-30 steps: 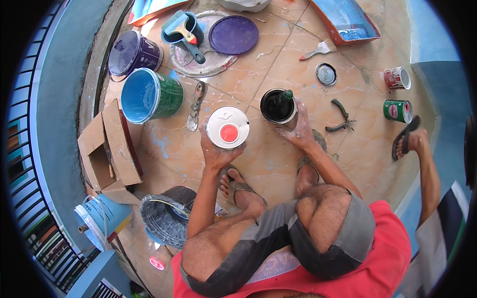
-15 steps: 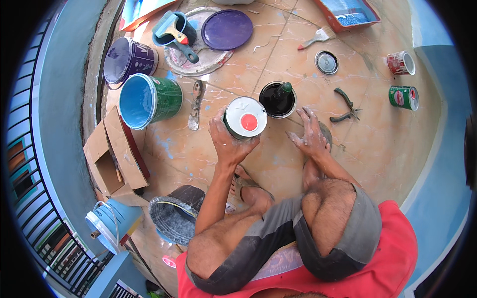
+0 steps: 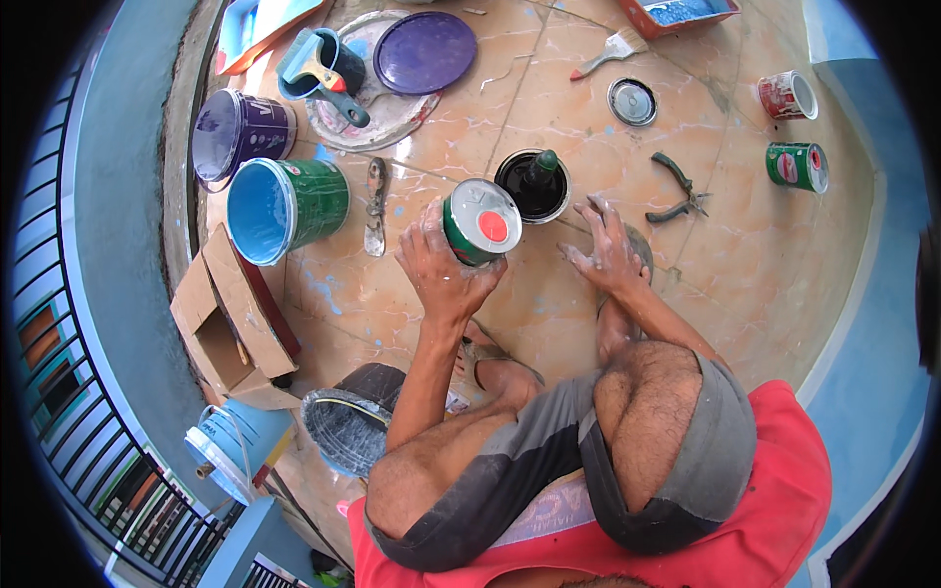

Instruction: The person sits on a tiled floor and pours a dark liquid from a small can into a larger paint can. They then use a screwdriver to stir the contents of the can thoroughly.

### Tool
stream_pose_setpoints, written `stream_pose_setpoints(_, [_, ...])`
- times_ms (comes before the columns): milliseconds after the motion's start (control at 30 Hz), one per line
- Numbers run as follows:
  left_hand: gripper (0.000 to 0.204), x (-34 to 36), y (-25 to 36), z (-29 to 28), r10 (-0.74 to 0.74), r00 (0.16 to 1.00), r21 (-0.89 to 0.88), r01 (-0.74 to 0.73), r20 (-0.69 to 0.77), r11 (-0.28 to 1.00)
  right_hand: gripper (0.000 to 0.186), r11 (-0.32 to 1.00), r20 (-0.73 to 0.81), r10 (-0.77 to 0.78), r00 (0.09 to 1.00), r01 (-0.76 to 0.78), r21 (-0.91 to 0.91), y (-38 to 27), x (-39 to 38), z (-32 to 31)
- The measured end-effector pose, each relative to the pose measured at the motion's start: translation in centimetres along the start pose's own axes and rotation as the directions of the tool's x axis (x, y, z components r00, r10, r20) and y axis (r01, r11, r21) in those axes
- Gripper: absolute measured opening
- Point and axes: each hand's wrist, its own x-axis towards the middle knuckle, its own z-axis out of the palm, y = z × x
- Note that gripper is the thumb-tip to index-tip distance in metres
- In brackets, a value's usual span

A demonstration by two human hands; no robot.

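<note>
My left hand (image 3: pixel 441 269) grips a green can (image 3: pixel 461 245) with a pale metal top and round red cap, tilted beside an open can of dark liquid (image 3: pixel 520 204), which has a dark green upright object (image 3: pixel 542 170) in it. My right hand (image 3: pixel 606 253), dusted white, is open and empty just below the dark can, its fingers apart near my foot. Black-handled pliers (image 3: pixel 669 181) lie to the right, a round metal lid (image 3: pixel 632 102) beyond. A stained scraper (image 3: pixel 374 206) lies to the left.
Around me are a green bucket (image 3: pixel 319 204), purple bucket (image 3: pixel 245 127), purple lid (image 3: pixel 426 53), blue pot with brushes (image 3: pixel 294 78), red-handled brush (image 3: pixel 603 57), two small cans (image 3: pixel 796 165) at the right, paint trays (image 3: pixel 676 24), cardboard box (image 3: pixel 235 304), stained bucket (image 3: pixel 343 431) and blue walls (image 3: pixel 848 431).
My left hand has brought the green can rightward, close beside the dark can, and tilted it. My right hand has let go of the dark can. The other person at the right is gone.
</note>
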Motion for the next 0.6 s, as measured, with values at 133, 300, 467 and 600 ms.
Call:
stream_pose_setpoints(133, [0.107,0.4,0.4,-0.2,0.02,1.0,0.059,-0.02,0.007,0.998,0.078,1.0,0.004,0.012,1.0,-0.013,0.009,0.1,0.0,0.0])
stream_pose_setpoints(300, [0.107,0.9,0.9,-0.8,0.037,0.998,0.09,-0.041,0.042,0.995,0.075,1.0,0.012,0.003,1.0,-0.003,-0.007,0.2,0.1,-0.1])
stream_pose_setpoints(467, [0.107,1.3,2.0,-1.6,0.03,0.995,0.176,-0.046,0.093,0.983,0.073,1.0,0.005,0.003,1.0,-0.003,-0.012,0.2,0.1,0.0])
stream_pose_setpoints(600, [0.109,1.8,2.8,-2.2,0.053,0.991,0.215,-0.078,0.122,0.973,0.072,1.0,0.022,0.027,0.999,-0.027,-0.011,0.2,0.1,0.0])
